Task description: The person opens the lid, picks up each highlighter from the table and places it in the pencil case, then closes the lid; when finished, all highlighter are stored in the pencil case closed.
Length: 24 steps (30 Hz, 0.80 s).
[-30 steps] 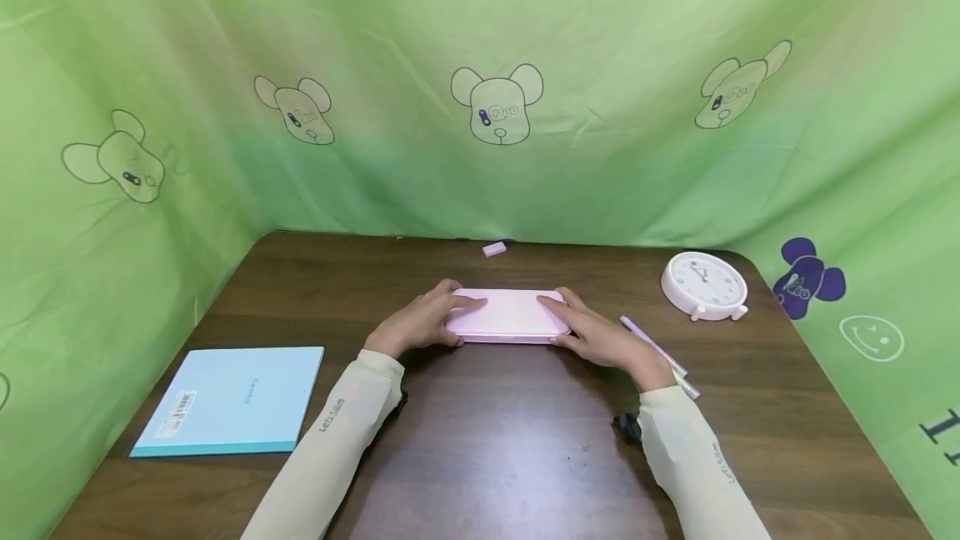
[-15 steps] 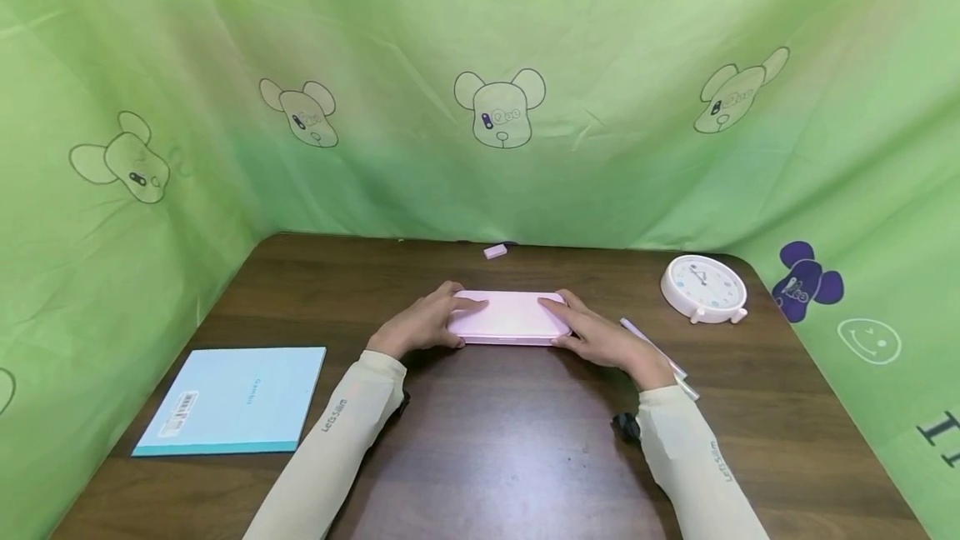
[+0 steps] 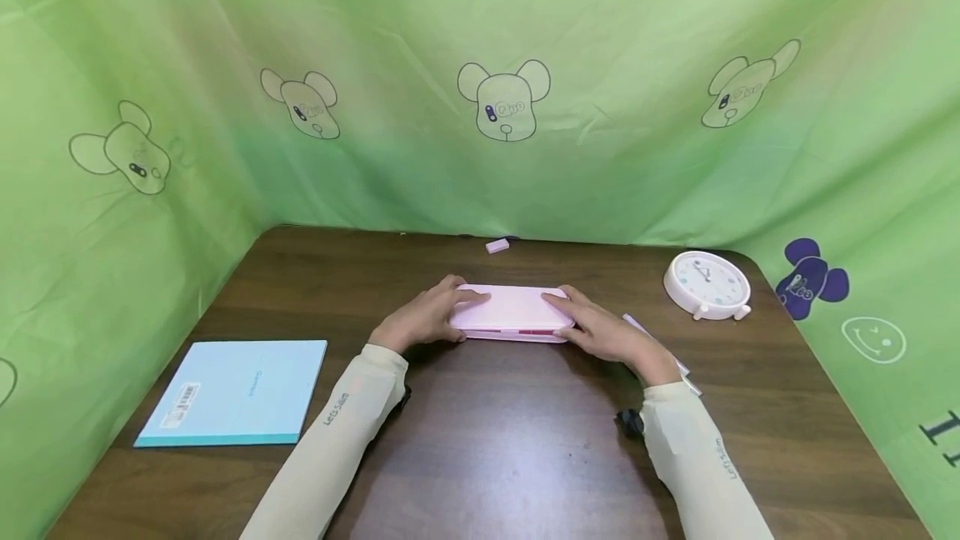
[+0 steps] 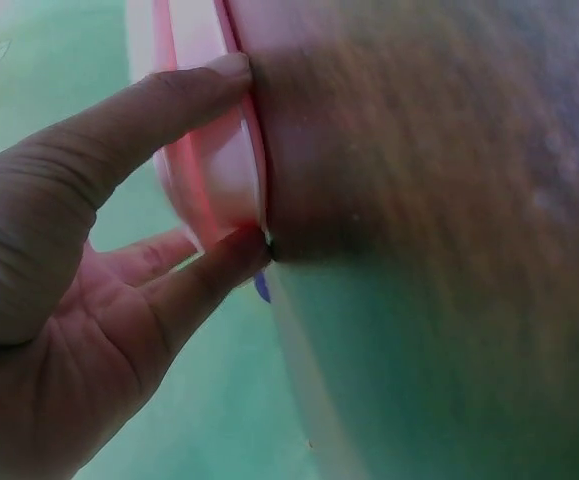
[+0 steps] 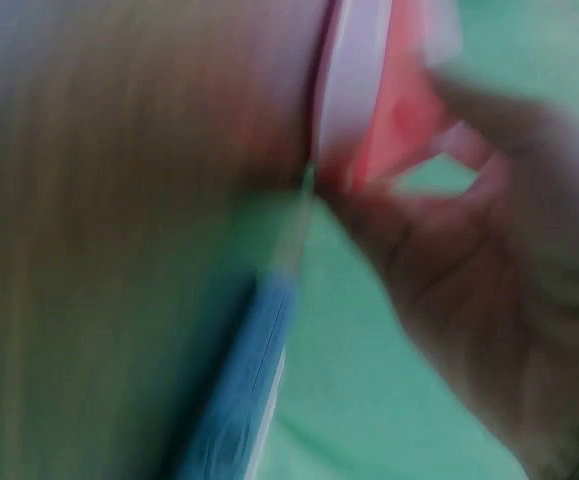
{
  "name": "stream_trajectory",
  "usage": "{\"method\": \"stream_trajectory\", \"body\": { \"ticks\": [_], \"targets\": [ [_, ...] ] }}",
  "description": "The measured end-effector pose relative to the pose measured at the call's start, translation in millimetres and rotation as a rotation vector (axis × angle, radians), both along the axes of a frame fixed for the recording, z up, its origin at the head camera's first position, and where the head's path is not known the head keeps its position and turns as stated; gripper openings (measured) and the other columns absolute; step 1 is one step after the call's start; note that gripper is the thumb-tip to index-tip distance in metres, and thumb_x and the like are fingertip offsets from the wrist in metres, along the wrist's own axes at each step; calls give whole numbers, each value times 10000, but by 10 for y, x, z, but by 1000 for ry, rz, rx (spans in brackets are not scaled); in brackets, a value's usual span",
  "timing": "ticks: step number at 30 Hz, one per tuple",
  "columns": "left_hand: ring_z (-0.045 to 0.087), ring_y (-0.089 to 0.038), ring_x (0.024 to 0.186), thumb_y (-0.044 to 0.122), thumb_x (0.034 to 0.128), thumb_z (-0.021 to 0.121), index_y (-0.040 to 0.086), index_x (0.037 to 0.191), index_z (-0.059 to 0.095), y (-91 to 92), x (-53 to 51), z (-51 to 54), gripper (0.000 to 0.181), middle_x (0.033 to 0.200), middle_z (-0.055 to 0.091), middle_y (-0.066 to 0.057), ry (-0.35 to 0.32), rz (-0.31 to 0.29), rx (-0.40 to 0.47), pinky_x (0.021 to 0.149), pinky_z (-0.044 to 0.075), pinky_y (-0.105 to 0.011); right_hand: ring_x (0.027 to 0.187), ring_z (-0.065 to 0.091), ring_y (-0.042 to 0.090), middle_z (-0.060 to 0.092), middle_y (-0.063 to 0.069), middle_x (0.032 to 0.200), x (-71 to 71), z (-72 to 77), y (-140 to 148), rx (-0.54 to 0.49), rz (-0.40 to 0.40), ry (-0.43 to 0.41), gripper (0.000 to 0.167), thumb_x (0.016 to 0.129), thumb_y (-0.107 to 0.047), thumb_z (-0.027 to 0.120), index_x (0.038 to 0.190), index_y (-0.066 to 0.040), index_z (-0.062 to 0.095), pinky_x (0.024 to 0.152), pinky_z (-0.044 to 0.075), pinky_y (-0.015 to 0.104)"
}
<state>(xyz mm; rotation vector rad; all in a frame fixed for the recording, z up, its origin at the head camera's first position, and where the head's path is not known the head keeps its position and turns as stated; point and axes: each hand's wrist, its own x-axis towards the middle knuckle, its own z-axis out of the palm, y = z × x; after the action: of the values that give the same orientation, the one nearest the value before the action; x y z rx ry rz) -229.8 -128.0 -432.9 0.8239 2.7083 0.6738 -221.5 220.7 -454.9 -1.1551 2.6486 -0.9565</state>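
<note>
A pale pink pencil case [image 3: 513, 307] lies on the table in front of me, its long side facing me. Its lid stands slightly raised along the near edge, and a red strip shows in the gap toward the right. My left hand [image 3: 427, 317] grips the left end, thumb at the near edge and fingers around the far side; the left wrist view shows this hand [image 4: 89, 270] pinching the case's edge [image 4: 219, 160]. At the right end my right hand [image 3: 607, 333] holds the case likewise. The right wrist view is blurred.
Thin pens [image 3: 634, 322] lie partly hidden behind the right forearm. A round pink-and-white alarm clock [image 3: 707, 283] is at the back right. The light-blue notebook [image 3: 232, 394] lies at left, and a small pink block [image 3: 497, 246] sits near the back edge.
The case's lid has lifted a little at the near edge, so a red strip now shows inside. Both hands have stayed at the two ends.
</note>
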Motion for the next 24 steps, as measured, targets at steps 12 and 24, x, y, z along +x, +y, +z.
{"method": "stream_trajectory", "body": {
  "ticks": [12, 24],
  "targets": [
    [494, -364, 1419, 30, 910, 879, 171, 1619, 545, -41, -5, -14, 797, 1564, 429, -212, -52, 6, 98, 1163, 442, -512, 1494, 376, 574, 359, 420, 1610, 57, 173, -63, 32, -74, -101, 587, 1083, -143, 674, 1591, 65, 465, 1189, 316, 701],
    [540, -314, 1303, 142, 770, 1014, 270, 1602, 360, -228, -392, -527, 1066, 1437, 526, -176, -16, 3, 258, 1094, 479, -523, 1512, 442, 271, 516, 130, 1606, -399, -497, 203, -114, -129, -137, 535, 1159, -398, 517, 1663, -230, 454, 1222, 354, 391]
  ]
}}
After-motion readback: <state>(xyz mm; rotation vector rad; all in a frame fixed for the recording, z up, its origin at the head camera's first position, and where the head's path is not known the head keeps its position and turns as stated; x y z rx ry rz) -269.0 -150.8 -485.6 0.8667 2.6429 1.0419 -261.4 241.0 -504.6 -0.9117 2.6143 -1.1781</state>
